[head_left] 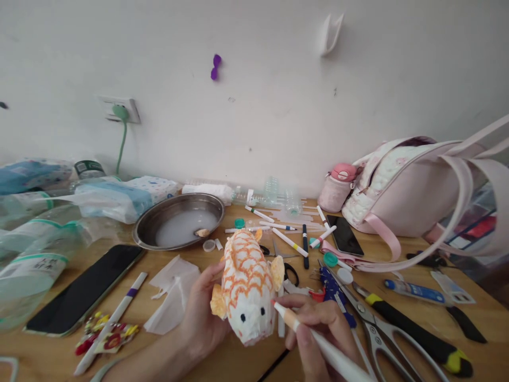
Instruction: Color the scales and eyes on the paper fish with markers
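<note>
A white paper fish (248,276) with orange scale lines, yellow-orange fins and two black eyes rests in my left hand (209,305), whose fingers wrap its side and underside. Its face is turned toward me. Pinched in my right hand (318,329) is a white marker pen (314,339) with a peach-coloured band. The red tip of the pen is close to the side of the fish's head; whether it touches I cannot tell. Small reddish marks show on the cheek and around the mouth.
A metal bowl (178,220) of cloudy liquid stands behind, with tissue (173,292) and a phone (85,292) at left. Several markers (290,242) lie beyond the fish. Scissors (374,323), a blue glue gun (336,294) and a pink bag (401,185) are at right.
</note>
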Tool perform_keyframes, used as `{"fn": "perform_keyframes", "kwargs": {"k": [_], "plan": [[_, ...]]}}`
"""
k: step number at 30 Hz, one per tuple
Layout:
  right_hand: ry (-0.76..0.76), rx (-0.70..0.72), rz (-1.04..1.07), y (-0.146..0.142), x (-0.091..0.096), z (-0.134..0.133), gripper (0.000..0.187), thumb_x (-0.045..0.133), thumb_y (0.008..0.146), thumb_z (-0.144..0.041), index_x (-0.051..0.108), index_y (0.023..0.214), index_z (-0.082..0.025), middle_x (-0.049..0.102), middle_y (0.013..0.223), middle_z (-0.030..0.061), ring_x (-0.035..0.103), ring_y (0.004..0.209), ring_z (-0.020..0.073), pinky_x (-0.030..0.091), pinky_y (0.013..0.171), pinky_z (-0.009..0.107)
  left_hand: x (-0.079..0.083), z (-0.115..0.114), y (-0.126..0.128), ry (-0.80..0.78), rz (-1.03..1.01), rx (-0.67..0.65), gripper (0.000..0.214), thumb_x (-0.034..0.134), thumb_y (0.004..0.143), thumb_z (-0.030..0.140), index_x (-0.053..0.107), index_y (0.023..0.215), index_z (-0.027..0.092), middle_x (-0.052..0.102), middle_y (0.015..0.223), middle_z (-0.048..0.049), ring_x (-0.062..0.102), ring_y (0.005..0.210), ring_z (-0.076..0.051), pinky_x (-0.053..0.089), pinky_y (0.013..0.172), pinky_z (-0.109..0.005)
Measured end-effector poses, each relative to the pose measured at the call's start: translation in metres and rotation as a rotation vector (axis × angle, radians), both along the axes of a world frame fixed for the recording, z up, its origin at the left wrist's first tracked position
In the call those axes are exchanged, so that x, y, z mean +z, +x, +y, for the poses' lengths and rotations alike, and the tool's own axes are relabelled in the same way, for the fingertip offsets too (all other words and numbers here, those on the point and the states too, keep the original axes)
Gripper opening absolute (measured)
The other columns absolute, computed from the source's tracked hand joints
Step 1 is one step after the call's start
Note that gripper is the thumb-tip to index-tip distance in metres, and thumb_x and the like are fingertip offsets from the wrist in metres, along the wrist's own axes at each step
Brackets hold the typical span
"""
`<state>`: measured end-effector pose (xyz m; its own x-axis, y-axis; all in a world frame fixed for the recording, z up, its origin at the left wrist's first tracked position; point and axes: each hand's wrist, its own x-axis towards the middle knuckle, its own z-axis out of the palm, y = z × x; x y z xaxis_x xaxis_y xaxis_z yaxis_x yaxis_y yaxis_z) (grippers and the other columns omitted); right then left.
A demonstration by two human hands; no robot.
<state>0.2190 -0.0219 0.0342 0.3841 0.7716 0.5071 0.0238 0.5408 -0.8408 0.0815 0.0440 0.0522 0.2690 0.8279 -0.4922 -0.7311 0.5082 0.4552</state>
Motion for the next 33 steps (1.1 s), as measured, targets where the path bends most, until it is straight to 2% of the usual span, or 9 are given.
{"fn": "perform_keyframes", "kwargs": {"k": [3, 6, 13, 16, 19, 22, 25, 28, 33], "plan": [[0.142, 0.035, -0.170, 0.015, -0.002, 0.004, 0.004, 0.053, 0.097, -0.027, 0.055, 0.094, -0.027, 0.062, 0.062, -0.0054, 0.073, 0.085, 0.0150, 0.060, 0.079, 0.028, 0.002, 0.001, 0.000, 0.045, -0.002, 0.009, 0.027, 0.055, 0.087, 0.025, 0.076, 0.088, 0.009, 0.081, 0.083, -0.0149, 0.077, 0.087, -0.032, 0.061, 0.082, -0.041], [0.332, 0.147, -0.463, 0.026, -0.004, 0.006, 0.027, 0.051, 0.087, -0.006, 0.052, 0.107, -0.023, 0.069, 0.072, -0.0013, 0.073, 0.087, 0.0177, 0.062, 0.076, 0.033, 0.003, 0.000, 0.000, 0.087, 0.022, 0.060, 0.015, 0.064, 0.080, 0.021, 0.075, 0.079, 0.011, 0.080, 0.076, -0.0124, 0.076, 0.078, -0.029, 0.062, 0.078, -0.039], [0.243, -0.171, -0.354, 0.003, -0.009, 0.003, 0.020, 0.052, 0.084, -0.006, 0.055, 0.096, -0.021, 0.064, 0.079, 0.0026, 0.064, 0.072, 0.0141, 0.046, 0.052, 0.022, 0.004, -0.006, -0.001, 0.083, 0.084, 0.102, 0.022, 0.063, 0.081, 0.017, 0.069, 0.061, 0.011, 0.075, 0.065, -0.0082, 0.071, 0.062, -0.022, 0.062, 0.073, -0.034], [0.262, -0.193, -0.334, -0.004, -0.013, 0.006, 0.019, 0.051, 0.086, -0.006, 0.056, 0.097, -0.022, 0.055, 0.065, -0.0025, 0.064, 0.075, 0.0160, 0.049, 0.060, 0.026, 0.003, -0.006, -0.002, 0.083, 0.084, 0.087, 0.029, 0.065, 0.082, 0.020, 0.062, 0.054, 0.015, 0.075, 0.068, -0.0065, 0.072, 0.069, -0.023, 0.061, 0.079, -0.036], [0.295, -0.242, -0.331, -0.003, -0.016, 0.011, 0.012, 0.050, 0.090, -0.010, 0.054, 0.094, -0.021, 0.060, 0.074, 0.0004, 0.063, 0.073, 0.0147, 0.052, 0.067, 0.030, 0.002, -0.005, -0.002, 0.064, 0.101, 0.089, 0.029, 0.069, 0.078, 0.021, 0.059, 0.051, 0.016, 0.073, 0.066, -0.0030, 0.072, 0.067, -0.021, 0.062, 0.076, -0.035], [0.400, -0.259, -0.454, 0.007, -0.013, 0.015, 0.006, 0.050, 0.091, -0.015, 0.052, 0.092, -0.021, 0.063, 0.078, 0.0013, 0.063, 0.072, 0.0136, 0.054, 0.070, 0.032, 0.004, -0.006, -0.001, 0.066, 0.116, 0.105, 0.014, 0.071, 0.075, 0.020, 0.066, 0.063, 0.015, 0.074, 0.066, -0.0028, 0.071, 0.062, -0.020, 0.062, 0.065, -0.031], [0.423, -0.172, -0.714, 0.019, -0.006, 0.015, 0.015, 0.054, 0.084, -0.010, 0.051, 0.093, -0.022, 0.069, 0.080, 0.0009, 0.069, 0.077, 0.0142, 0.056, 0.080, 0.034, 0.008, -0.007, -0.001, 0.074, 0.131, 0.104, 0.007, 0.068, 0.076, 0.018, 0.070, 0.072, 0.014, 0.073, 0.060, -0.0037, 0.068, 0.051, -0.019, 0.056, 0.047, -0.026], [0.403, -0.204, -0.732, 0.023, 0.000, 0.014, 0.021, 0.052, 0.081, -0.007, 0.049, 0.094, -0.023, 0.067, 0.068, -0.0030, 0.072, 0.075, 0.0155, 0.057, 0.079, 0.035, 0.011, -0.008, -0.001, 0.074, 0.144, 0.090, 0.011, 0.065, 0.079, 0.017, 0.070, 0.070, 0.013, 0.069, 0.051, -0.0026, 0.064, 0.042, -0.018, 0.050, 0.037, -0.024], [0.433, -0.246, -0.775, 0.018, 0.006, 0.017, 0.024, 0.052, 0.077, -0.005, 0.050, 0.093, -0.022, 0.070, 0.069, -0.0012, 0.072, 0.069, 0.0142, 0.059, 0.070, 0.032, 0.012, -0.007, -0.001, 0.087, 0.135, 0.097, 0.011, 0.063, 0.081, 0.017, 0.073, 0.080, 0.012, 0.070, 0.055, -0.0035, 0.067, 0.047, -0.020, 0.052, 0.040, -0.024]]}}
